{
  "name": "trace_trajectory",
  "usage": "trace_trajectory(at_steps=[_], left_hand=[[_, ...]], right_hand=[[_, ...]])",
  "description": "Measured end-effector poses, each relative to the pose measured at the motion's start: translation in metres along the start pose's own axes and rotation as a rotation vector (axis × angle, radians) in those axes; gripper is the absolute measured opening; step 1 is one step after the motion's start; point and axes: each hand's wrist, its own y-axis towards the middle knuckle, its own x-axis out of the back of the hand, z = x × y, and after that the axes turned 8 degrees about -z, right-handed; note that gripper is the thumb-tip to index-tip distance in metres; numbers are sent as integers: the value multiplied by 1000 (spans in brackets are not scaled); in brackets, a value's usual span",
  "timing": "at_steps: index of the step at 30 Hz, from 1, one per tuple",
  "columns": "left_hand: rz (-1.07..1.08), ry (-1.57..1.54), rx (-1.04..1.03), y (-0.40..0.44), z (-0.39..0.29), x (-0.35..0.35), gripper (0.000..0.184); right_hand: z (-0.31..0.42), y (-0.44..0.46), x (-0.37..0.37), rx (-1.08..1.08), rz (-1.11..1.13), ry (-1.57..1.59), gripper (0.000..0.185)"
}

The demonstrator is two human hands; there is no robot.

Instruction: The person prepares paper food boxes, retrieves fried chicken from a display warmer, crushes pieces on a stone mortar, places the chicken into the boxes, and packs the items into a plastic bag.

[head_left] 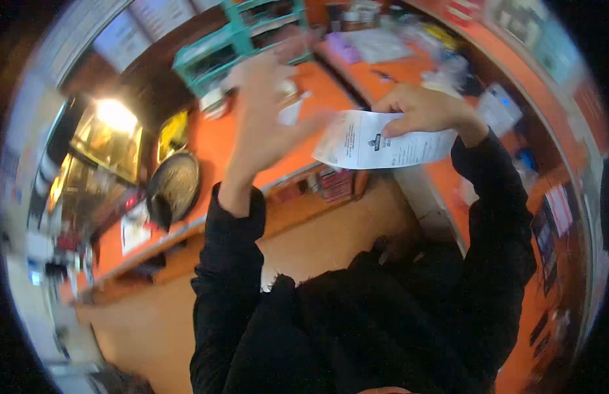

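My right hand [426, 111] pinches a white printed receipt [357, 148], thumb on top and fingers behind. The slip carries a dark logo and lines of small text, too blurred to read. Its left end reaches toward my left hand [265, 125], which is raised over the orange counter and smeared by motion. That hand's thumb stretches out toward the paper, apart from the other fingers; nothing shows in its grasp. Whether the thumb tip touches the slip, I cannot tell.
Orange counters [216, 141] bend around me. A round dark pan [176, 184] stands at left beside a lit glass display case [110, 144]. Behind is a teal rack [212, 56]. Plastic bags [452, 72] and a purple pack [344, 47] lie on the right counter.
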Motion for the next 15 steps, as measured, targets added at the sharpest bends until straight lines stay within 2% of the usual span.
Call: trace_trajectory(at_steps=[1, 2, 3, 4, 6, 7, 8, 10, 12, 14, 15], left_hand=[[138, 49, 45, -2, -13, -4, 41], [279, 104, 82, -5, -24, -8, 40], [326, 3, 201, -19, -20, 16, 36], [290, 44, 217, -36, -21, 48, 36], [251, 173, 419, -57, -22, 93, 26], [166, 207, 349, -66, -25, 108, 23], [130, 251, 349, -78, -28, 123, 23], [55, 401, 507, -112, -21, 186, 24], [-20, 541, 492, -144, -8, 253, 24], [-163, 297, 683, -166, -2, 306, 22], [-158, 329, 644, -140, -22, 265, 20]], right_hand=[[-8, -6, 23, 110, 97, -71, 27], [14, 30, 0, 203, 194, -167, 28], [25, 60, -19, 225, 241, -206, 24], [40, 85, -42, 271, 273, -214, 24], [64, 122, -69, 475, 208, -252, 22], [88, 131, -80, 377, 241, -202, 24], [98, 146, -95, 428, 260, -216, 24], [127, 210, -151, 549, 254, -208, 24], [165, 259, -192, 604, 273, -229, 20], [189, 302, -219, 627, 322, -195, 16], [169, 278, -185, 679, 317, -123, 14]])
